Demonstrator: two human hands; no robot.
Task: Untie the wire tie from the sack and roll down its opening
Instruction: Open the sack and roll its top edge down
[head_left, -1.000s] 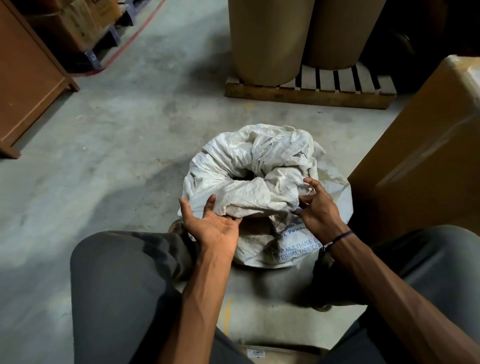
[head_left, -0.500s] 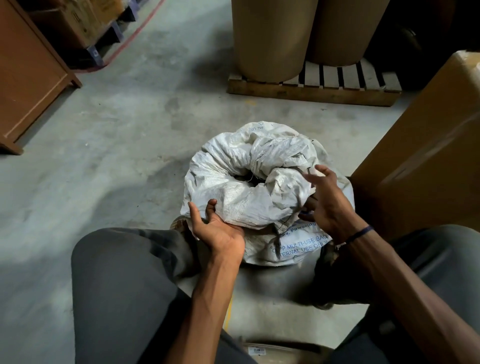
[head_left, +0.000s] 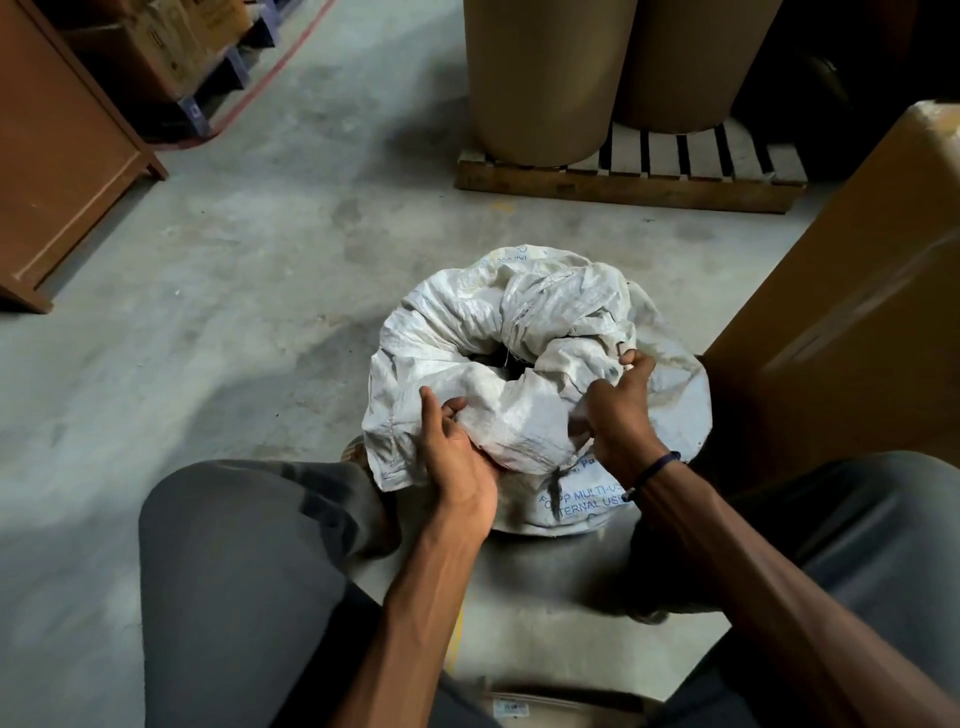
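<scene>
A white woven sack (head_left: 467, 332) with blue print stands on the concrete floor between my knees. Its top is rolled into a thick ring around a small dark opening. My left hand (head_left: 457, 457) grips the near left part of the rolled rim, thumb up over the fabric. My right hand (head_left: 618, 410) clutches the rim on the near right, fingers curled into the folds. A dark frayed strand (head_left: 553, 486) hangs at the sack's front below the roll. No wire tie is visible.
A large cardboard box (head_left: 857, 322) stands close on the right, touching the sack's side. A wooden pallet (head_left: 623, 182) with two big brown paper rolls (head_left: 545, 78) lies behind. A brown cabinet (head_left: 62, 156) stands far left. Open floor lies to the left.
Both hands have shifted their hold on the rim: the left closed onto the near fabric, the right moved up and gripped the right side. The roll sits lower and thicker.
</scene>
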